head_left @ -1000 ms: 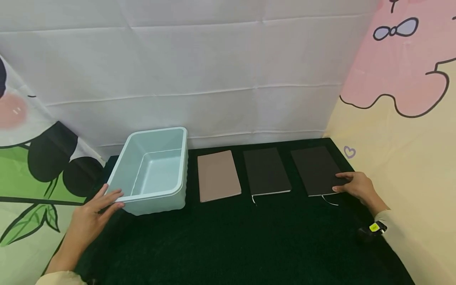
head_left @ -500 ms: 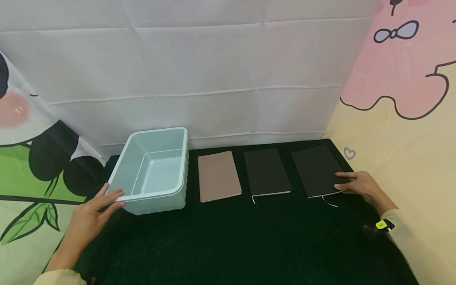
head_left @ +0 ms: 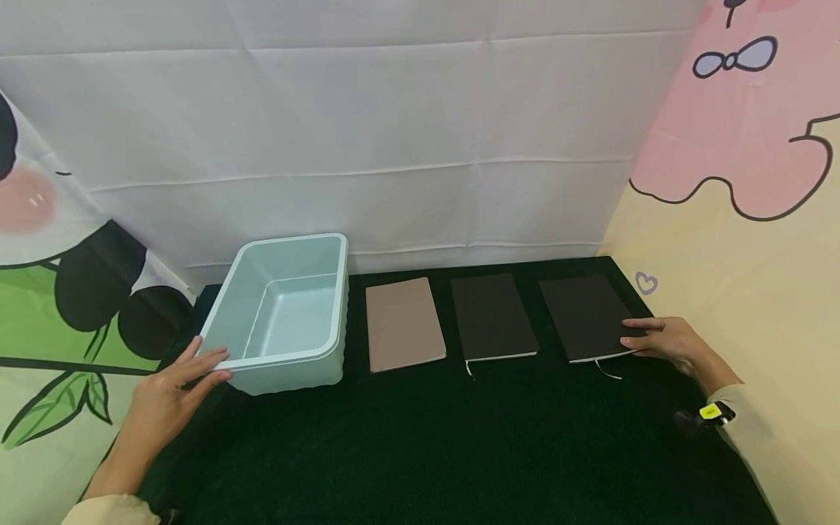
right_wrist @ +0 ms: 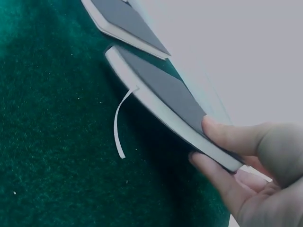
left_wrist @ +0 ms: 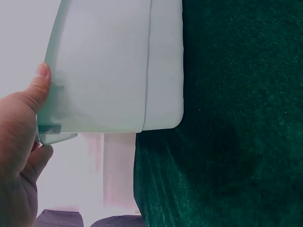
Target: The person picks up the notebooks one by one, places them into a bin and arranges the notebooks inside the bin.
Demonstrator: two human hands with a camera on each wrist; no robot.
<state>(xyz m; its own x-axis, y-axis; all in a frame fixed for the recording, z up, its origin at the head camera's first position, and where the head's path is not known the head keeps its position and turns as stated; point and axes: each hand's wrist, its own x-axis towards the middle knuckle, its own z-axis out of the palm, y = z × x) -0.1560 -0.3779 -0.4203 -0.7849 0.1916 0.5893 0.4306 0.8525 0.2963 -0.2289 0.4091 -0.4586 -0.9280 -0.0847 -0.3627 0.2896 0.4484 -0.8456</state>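
My left hand (head_left: 167, 401) holds the near left corner of a pale blue plastic bin (head_left: 282, 368); in the left wrist view the thumb lies against the bin's outer wall and a finger shows around the corner. At the far right my right hand (head_left: 669, 348) pinches the near right corner of a black notebook (head_left: 584, 317) with a white ribbon marker (right_wrist: 117, 125). The right wrist view has the thumb on its cover and fingers underneath, with that corner raised off the cloth. Left of it lie a second black notebook (head_left: 492, 317) and a pinkish-beige notebook (head_left: 403, 324).
Dark green cloth (head_left: 420, 452) covers the table, whose right edge runs close beside my right hand. A white fabric backdrop (head_left: 420, 146) stands right behind the row. Printed cartoon panels close off the left and right sides.
My right hand has shifted slightly to the right, still gripping the right-hand black notebook's corner. The left hand and the bin keep their places.
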